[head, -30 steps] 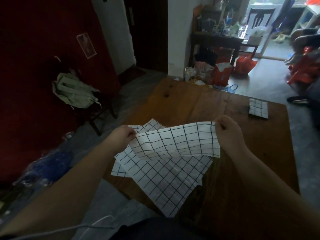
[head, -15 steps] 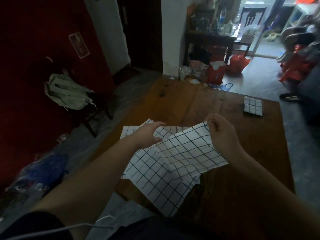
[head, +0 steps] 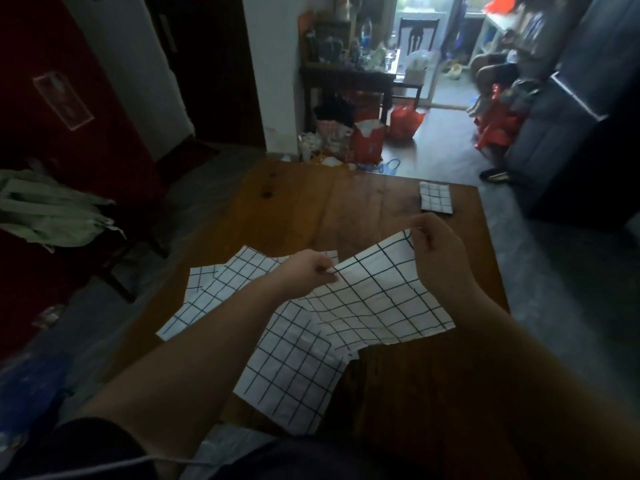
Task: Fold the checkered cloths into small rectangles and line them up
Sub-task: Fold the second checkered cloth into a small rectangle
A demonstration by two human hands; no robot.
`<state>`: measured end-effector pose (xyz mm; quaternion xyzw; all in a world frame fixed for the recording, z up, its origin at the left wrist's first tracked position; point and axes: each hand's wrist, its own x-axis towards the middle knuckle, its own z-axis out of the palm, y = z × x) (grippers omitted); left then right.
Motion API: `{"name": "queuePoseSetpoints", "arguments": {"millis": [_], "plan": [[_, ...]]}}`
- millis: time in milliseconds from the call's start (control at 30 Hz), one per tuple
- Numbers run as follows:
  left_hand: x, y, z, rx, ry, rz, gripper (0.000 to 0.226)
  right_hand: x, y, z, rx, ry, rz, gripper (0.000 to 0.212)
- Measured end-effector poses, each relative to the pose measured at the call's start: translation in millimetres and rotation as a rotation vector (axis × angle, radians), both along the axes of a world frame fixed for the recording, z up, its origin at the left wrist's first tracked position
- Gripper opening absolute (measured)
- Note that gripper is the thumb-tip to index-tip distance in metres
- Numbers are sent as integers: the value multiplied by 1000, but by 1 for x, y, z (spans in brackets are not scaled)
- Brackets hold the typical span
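Observation:
A white cloth with a dark grid (head: 377,299) hangs slightly above the wooden table (head: 301,206). My right hand (head: 436,251) pinches its far upper corner. My left hand (head: 311,271) pinches its left edge near the middle. Under it lies a loose pile of unfolded checkered cloths (head: 291,368), spreading left and toward me over the table's near edge. A single cloth folded into a small rectangle (head: 436,201) lies at the far right of the table.
A chair with a pale green garment (head: 48,216) stands left of the table. Red bags and clutter (head: 367,140) sit on the floor beyond the far edge. A dark sofa (head: 568,133) is at the right. A white cable (head: 104,465) crosses my lap.
My left hand let go of the cloth's left corner, moved right and took the edge nearer the middle. The cloth sank from a stretched span to a slack drape. My right hand kept its corner.

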<state>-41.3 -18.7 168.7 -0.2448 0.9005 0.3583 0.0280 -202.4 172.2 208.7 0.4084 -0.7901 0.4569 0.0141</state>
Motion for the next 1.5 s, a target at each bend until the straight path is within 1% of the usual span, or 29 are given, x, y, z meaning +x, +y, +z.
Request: {"name": "queuePoseSetpoints", "arguments": {"millis": [100, 167, 200, 233, 300, 367, 400, 467, 500, 567, 633, 733, 833, 900, 967, 1067, 1100, 1200, 1333, 1367, 1433, 1500], "plan": [[6, -2, 12, 94, 88, -37, 15, -12, 9, -1, 17, 27, -68, 18], [13, -5, 19, 121, 132, -43, 13, -21, 10, -4, 24, 33, -89, 13], [16, -6, 23, 133, 145, -41, 11, -26, 8, -6, 39, 31, -110, 15], [20, -8, 26, 151, 156, -39, 11, -28, 5, -8, 68, 58, -135, 23], [27, -9, 32, 216, 198, -31, 12, -26, 0, -10, 168, 224, -160, 34], [35, -11, 35, 236, 222, 7, 16, -15, -3, -17, 194, 409, -90, 35], [39, -13, 35, 229, 226, 31, 20, -5, -5, -18, 182, 404, -27, 31], [49, -18, 34, 243, 232, 74, 22, 19, -10, -21, 167, 230, 100, 25], [54, -20, 32, 259, 235, 102, 22, 30, -14, -23, 185, 128, 169, 26], [63, -21, 31, 266, 242, 155, 30, 49, -26, -30, 294, -20, 296, 34], [71, -18, 33, 262, 254, 170, 37, 64, -37, -36, 406, -94, 389, 45], [81, -14, 33, 268, 258, 180, 33, 81, -49, -42, 480, -165, 450, 55], [89, -13, 32, 276, 255, 213, 32, 89, -58, -46, 450, -155, 496, 53], [93, -12, 34, 271, 277, 238, 25, 90, -62, -48, 434, -160, 502, 48], [95, -11, 39, 248, 297, 261, 19, 91, -64, -47, 422, -150, 521, 38], [96, -6, 46, 208, 338, 283, 14, 91, -66, -44, 377, -84, 547, 16], [96, -5, 47, 186, 346, 294, 13, 91, -65, -43, 354, -70, 547, 14], [95, -1, 50, 124, 383, 299, 14, 90, -62, -38, 319, -51, 535, 19], [88, -1, 46, -56, 407, 341, 7, 86, -57, -29, 291, -76, 515, 22], [86, -2, 46, -54, 413, 332, 6, 85, -55, -26, 285, -81, 513, 24], [82, -1, 48, 48, 419, 293, 12, 80, -52, -21, 269, -79, 513, 28], [79, 0, 51, 135, 396, 271, 19, 73, -49, -19, 264, -64, 501, 26]]}}
